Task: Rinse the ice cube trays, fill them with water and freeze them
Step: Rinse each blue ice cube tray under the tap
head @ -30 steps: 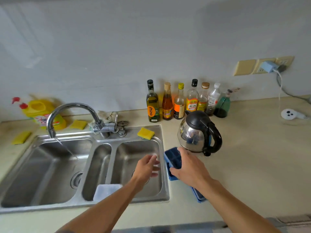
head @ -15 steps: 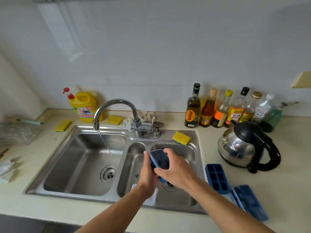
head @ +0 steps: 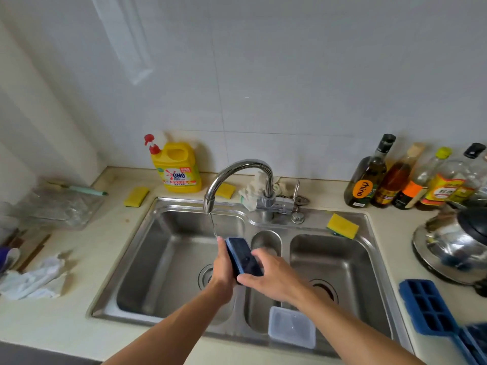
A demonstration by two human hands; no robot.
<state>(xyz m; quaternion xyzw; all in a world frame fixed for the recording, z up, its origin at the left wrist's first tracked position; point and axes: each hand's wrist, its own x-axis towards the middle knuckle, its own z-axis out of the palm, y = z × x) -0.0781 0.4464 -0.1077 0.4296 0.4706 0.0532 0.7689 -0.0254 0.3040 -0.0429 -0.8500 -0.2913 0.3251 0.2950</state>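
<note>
Plainly early going: the blue ice cube tray (head: 243, 258) is held on edge over the left basin of the sink (head: 147, 259), its smooth face toward the camera and its compartments out of sight. The left hand (head: 222, 271) grips its left long side, fingers curled behind it. The right hand (head: 275, 279) pinches the near end and right side between thumb and fingers. At eleven o'clock from the tray, the faucet (head: 237, 164) runs a thin stream of water (head: 213, 225) that comes down right at the tray's far end; whether it wets the tray yet I cannot tell. At five o'clock a clear plastic box (head: 291, 326) sits on the sink's front rim. At four o'clock, on the counter (head: 392, 230), a second tray (head: 427, 306) lies compartments up. Touching it is another blue piece (head: 474, 343), tray or lid, too cut off by the frame's corner to say. A yellow sponge (head: 342, 225) lies at two o'clock and a steel kettle (head: 453, 243) stands at three. By my reading, the rinse of the first tray is only starting. The blue pieces on the counter look untouched, and all the filling and freezing is left; no freezer is in view.
</note>
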